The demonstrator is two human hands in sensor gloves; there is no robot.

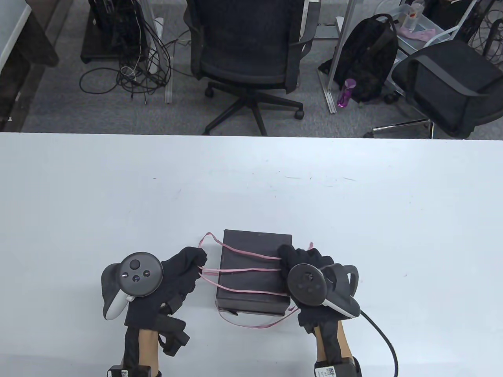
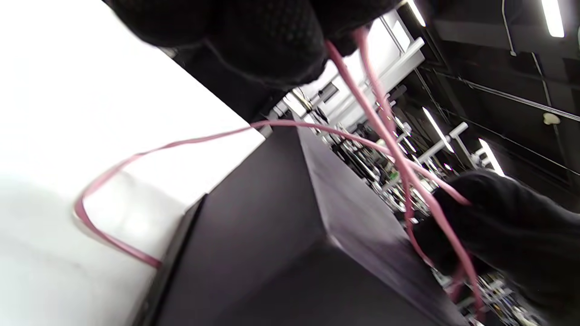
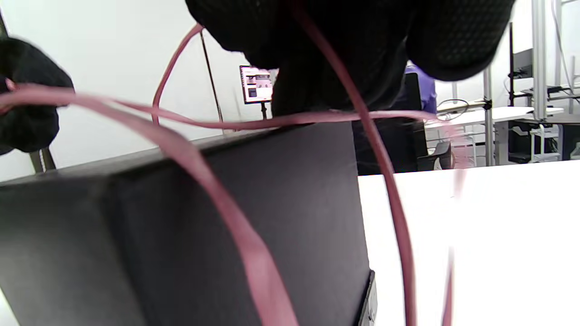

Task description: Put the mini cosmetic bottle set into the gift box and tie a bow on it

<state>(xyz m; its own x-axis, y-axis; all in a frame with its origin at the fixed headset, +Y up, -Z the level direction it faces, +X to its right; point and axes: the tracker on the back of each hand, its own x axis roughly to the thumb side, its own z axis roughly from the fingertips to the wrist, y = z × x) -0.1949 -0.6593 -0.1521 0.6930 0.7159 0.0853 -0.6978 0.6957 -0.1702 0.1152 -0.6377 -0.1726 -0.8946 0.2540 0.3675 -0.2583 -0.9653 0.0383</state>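
Note:
A closed black gift box (image 1: 255,271) sits near the table's front edge, between my hands. A thin pink ribbon (image 1: 243,270) crosses its lid in several strands, loops out past its far left corner and trails under its front edge. My left hand (image 1: 194,263) pinches the ribbon strands just left of the box. My right hand (image 1: 289,255) grips the strands at the box's right edge, its fingers resting on the lid. In the left wrist view the ribbon (image 2: 385,136) runs from my fingers across the box (image 2: 281,235). The right wrist view shows the ribbon (image 3: 217,181) over the box (image 3: 204,217). The bottles are hidden.
The white table (image 1: 251,188) stretches wide behind the box. Beyond its far edge stand two office chairs (image 1: 247,51), a backpack (image 1: 365,59) and floor cables. A cable (image 1: 385,337) trails from my right wrist tracker across the table.

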